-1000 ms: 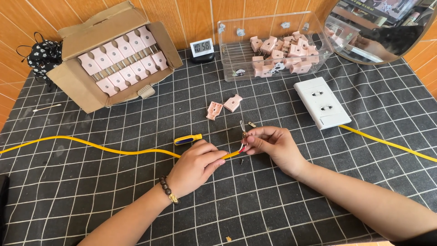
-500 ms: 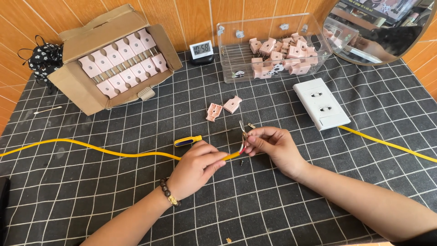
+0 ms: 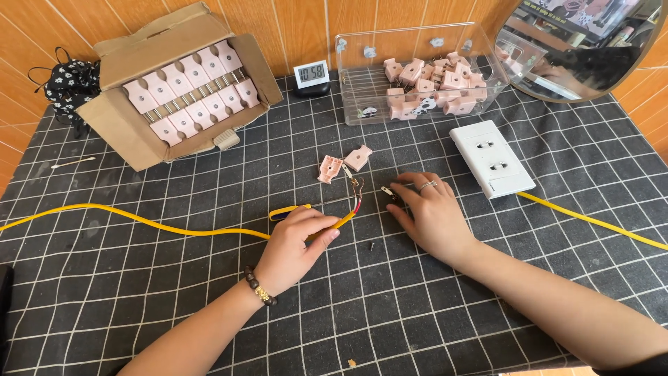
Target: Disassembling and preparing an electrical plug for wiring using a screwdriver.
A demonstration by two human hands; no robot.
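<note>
My left hand (image 3: 296, 245) grips a yellow cable (image 3: 139, 221) near its stripped end, where red and dark wires (image 3: 357, 198) stick up with a metal prong on them. My right hand (image 3: 430, 214) rests palm down on the mat, fingertips touching a small metal prong (image 3: 387, 191). It wears a ring. Two pink plug shell halves (image 3: 344, 163) lie just beyond the wire end. A yellow-handled screwdriver (image 3: 289, 210) lies by my left hand. A tiny dark screw (image 3: 372, 246) sits on the mat between my hands.
A cardboard box (image 3: 118, 125) of pink plugs stands back left. A clear plastic bin (image 3: 417, 73) holds several pink plug parts. A small digital clock (image 3: 310, 75), a white socket plate (image 3: 490, 158), a round mirror (image 3: 584, 42) and a cotton swab (image 3: 72, 163) surround the black grid mat.
My right hand let go of the wire end and moved right, down onto the mat beside a small metal prong. My left hand keeps holding the cable.
</note>
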